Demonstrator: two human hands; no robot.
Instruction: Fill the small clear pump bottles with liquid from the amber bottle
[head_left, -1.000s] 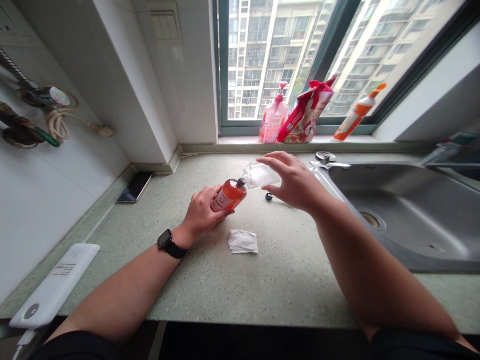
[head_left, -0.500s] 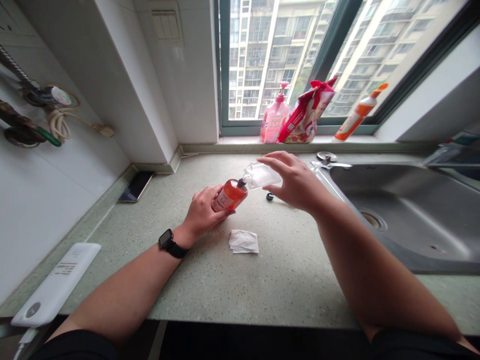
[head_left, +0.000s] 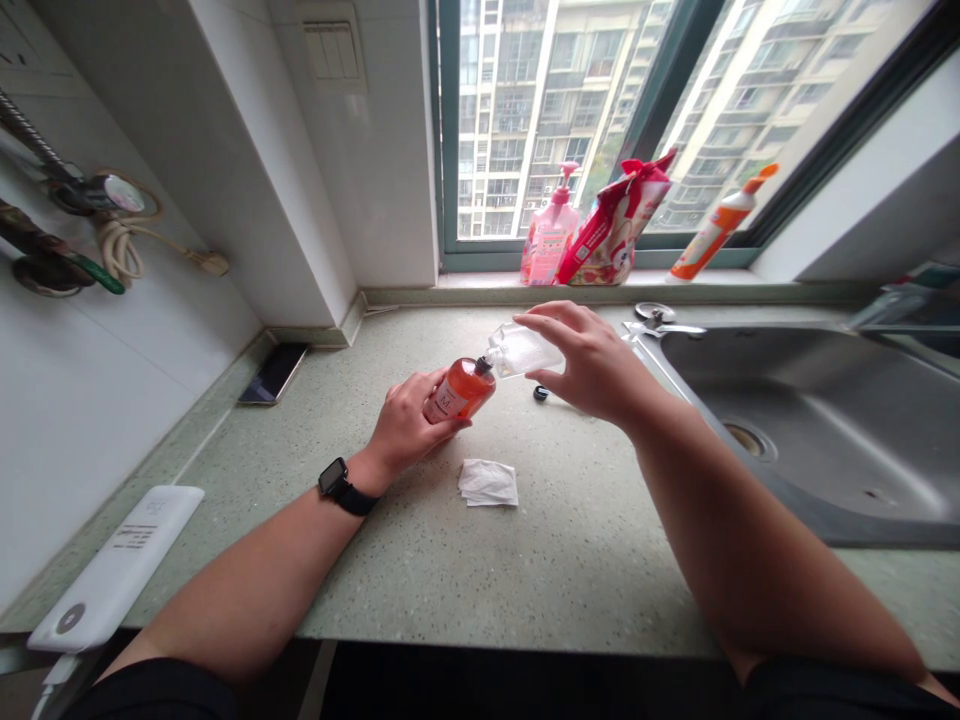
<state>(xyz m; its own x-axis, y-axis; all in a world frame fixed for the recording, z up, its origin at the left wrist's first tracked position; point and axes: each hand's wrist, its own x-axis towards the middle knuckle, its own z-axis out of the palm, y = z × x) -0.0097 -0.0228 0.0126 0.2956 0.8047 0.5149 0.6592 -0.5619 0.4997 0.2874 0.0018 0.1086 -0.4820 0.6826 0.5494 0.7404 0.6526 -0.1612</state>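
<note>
Left hand (head_left: 411, 418) grips orange bottle (head_left: 466, 390), neck toward 1–2 o'clock; right hand (head_left: 589, 352) grips clear bottle (head_left: 519, 350), neck toward 9 o'clock. Mouths meet or nearly meet between the hands, over tabletop (head_left: 570, 550); contact unclear.

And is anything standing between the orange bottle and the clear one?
Nothing visible: the orange bottle, in the left hand, has its dark neck right by the clear bottle, in the right hand. The white tissue lies apart, nearer the camera.
</note>
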